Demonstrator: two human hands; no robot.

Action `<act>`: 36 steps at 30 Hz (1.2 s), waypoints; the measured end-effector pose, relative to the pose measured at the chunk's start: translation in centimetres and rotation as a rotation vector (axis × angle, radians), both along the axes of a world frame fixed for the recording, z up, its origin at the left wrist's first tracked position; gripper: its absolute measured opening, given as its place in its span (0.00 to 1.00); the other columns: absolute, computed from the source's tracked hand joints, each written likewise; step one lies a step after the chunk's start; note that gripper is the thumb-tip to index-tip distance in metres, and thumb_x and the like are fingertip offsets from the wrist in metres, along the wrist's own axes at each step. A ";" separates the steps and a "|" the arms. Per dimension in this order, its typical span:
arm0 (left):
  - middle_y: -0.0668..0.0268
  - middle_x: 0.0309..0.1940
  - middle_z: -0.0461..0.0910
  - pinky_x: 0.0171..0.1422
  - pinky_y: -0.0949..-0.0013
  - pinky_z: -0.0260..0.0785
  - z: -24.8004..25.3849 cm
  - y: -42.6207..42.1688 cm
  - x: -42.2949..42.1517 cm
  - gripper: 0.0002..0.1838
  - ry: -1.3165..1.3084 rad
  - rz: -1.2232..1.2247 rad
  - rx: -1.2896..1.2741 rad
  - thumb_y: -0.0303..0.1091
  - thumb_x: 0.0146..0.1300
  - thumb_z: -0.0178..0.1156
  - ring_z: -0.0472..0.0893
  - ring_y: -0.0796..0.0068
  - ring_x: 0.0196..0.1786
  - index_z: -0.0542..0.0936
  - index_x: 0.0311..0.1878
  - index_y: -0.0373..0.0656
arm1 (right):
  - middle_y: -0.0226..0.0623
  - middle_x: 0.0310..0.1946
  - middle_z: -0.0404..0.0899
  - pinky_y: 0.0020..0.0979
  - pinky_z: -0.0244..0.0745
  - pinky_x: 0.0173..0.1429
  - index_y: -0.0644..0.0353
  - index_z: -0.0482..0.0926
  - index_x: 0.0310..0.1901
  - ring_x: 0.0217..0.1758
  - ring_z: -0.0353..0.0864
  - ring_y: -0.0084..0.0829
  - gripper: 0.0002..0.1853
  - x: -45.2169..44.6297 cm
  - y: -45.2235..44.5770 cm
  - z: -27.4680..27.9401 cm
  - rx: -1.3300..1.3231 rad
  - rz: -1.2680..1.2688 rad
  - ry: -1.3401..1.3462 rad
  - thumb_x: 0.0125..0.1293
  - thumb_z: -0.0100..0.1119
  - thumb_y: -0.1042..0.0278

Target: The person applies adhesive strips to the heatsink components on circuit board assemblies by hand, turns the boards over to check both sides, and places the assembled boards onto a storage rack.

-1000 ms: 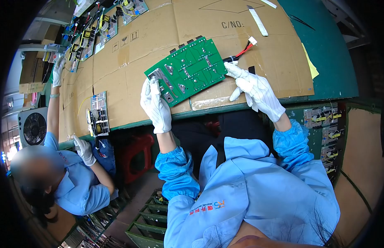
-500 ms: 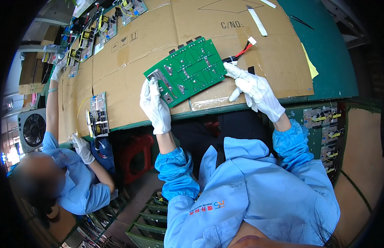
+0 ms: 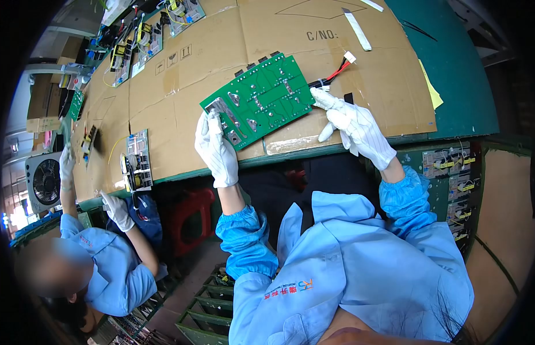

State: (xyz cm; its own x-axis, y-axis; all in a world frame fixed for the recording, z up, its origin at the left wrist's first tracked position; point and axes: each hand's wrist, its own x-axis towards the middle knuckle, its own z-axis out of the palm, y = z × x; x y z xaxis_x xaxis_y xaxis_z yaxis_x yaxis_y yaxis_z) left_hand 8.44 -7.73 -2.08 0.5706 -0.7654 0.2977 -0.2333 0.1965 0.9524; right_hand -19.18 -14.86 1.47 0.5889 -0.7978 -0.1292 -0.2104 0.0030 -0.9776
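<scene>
A green circuit board, solder side up, is held tilted above the cardboard-covered bench near its front edge. My left hand, in a white glove, grips the board's lower left corner with the thumb on top. White-gloved too, my right hand has fingertips at the board's right edge, beside the cables; its other fingers are partly spread below. Red and black wires run out from under the board to a white connector. Dark components poke out along the far edge, while the rest of the underside is hidden.
Another assembled board lies left on the cardboard. Several more boards stand at the far left. A co-worker's gloved hand rests near the bench edge. Racked boards are at the right, below bench height.
My hands and the board stay almost still. At the left, the co-worker's far arm has drawn back towards the fan, and boards there have been shifted.
</scene>
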 end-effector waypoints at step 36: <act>0.49 0.57 0.78 0.66 0.62 0.69 -1.5 1.0 1.5 0.23 -0.259 -0.057 0.053 0.15 0.68 0.47 0.79 0.53 0.57 0.75 0.65 0.38 | 0.36 0.38 0.88 0.20 0.66 0.23 0.55 0.69 0.72 0.16 0.67 0.16 0.31 0.1 0.1 0.2 -0.018 0.002 0.040 0.74 0.43 0.47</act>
